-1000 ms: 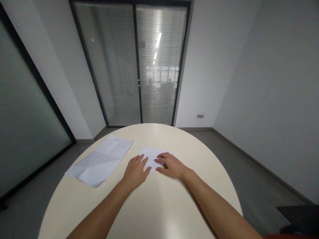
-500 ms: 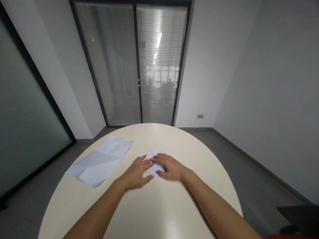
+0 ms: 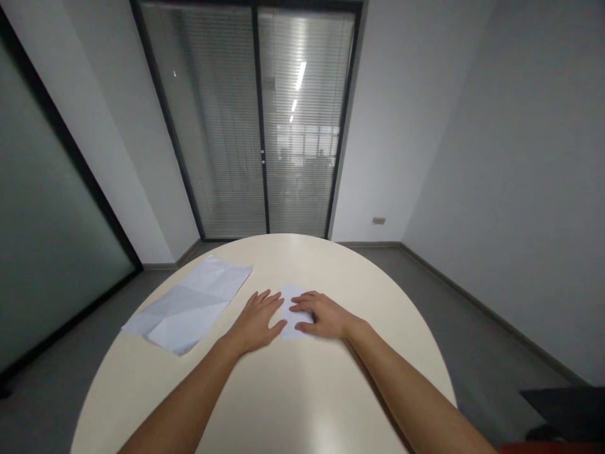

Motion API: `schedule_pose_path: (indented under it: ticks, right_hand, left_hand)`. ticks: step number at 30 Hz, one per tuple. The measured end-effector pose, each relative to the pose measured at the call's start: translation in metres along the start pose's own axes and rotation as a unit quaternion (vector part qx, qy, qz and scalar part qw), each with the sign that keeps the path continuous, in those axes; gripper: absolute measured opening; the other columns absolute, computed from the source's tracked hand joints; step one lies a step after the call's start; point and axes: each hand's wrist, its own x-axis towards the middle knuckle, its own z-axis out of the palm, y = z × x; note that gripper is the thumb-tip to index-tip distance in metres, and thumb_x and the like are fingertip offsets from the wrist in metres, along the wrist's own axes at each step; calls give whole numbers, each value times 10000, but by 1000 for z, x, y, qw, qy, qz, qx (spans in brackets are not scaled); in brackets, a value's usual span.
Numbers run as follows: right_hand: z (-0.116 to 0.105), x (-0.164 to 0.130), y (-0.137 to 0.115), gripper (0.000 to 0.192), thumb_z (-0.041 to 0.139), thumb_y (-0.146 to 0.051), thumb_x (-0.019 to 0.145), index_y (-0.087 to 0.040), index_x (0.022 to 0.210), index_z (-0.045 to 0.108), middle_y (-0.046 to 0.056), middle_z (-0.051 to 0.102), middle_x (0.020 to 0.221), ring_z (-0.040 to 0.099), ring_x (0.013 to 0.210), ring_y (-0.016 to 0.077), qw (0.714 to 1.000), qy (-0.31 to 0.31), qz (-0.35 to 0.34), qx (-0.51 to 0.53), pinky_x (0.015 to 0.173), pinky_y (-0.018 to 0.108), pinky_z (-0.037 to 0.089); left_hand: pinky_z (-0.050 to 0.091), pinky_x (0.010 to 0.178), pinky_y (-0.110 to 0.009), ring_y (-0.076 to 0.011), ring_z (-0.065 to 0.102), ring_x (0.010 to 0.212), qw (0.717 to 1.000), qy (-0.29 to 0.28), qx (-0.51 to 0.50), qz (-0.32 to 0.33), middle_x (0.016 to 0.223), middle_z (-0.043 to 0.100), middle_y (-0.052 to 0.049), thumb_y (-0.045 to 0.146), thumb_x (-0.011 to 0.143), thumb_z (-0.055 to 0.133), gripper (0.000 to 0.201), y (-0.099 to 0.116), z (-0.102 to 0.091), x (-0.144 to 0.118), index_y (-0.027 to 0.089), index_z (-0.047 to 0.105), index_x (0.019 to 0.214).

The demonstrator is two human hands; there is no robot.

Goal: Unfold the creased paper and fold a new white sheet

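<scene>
Both hands lie flat on the round desk (image 3: 293, 403), palms down, close to each other.

Right hand (image 3: 324, 315) rests on top of a small folded paper (image 3: 292, 315). Its fingers (image 3: 302, 302) are stretched out and point to the left, pressing the paper onto the desk. It is not gripping the paper, just lying on it with an open palm.

Left hand (image 3: 258, 321) is flat and open too, with its fingers spread a little and pointing away from the person. It sits just left of the small paper. Its thumb tip comes right up to the paper's left edge, but I cannot tell if it touches.

So the small paper is between the two hands and partly under the right one. Only its left part shows, white and thin, lying flat.

Farther left of the left hand, well apart from it, lies a big sheet (image 3: 189, 306) of white paper. It has fold lines across it and is spread open on the desk, close to the desk's left edge.

Behind the desk there is a glass door (image 3: 258, 126) with blinds.
</scene>
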Motion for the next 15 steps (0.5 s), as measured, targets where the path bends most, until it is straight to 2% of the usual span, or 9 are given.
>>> schedule_pose_path:
  ticks: [4,9,15]
  right_hand:
    - [1,0,2,462,562,-476,942,-232,1329,633,117,580,1413,527,1282,287,999,16,31,-35,1088,453,381]
    - [1,0,4,419,478,-421,989,-215,1314,643,131,618,1354,551,1227,288,991,40,70,-103,1046,442,398]
    - [-11,0,1,406,576,-480,929,-217,1210,704,127,682,1129,600,1038,275,989,20,81,-120,921,401,441]
  left_hand:
    - [285,1170,-521,-268,504,1315,998,39,-6,43,1370,628,-47,301,958,521,320,3,-1,-1,229,659,1238]
    - [379,1096,-453,-219,579,1175,994,52,-18,95,1262,688,-35,236,960,517,281,13,-7,0,239,678,1189]
    - [336,1114,-511,-268,536,1215,995,53,66,53,1313,653,-75,271,1000,433,314,21,-8,1,200,665,1199]
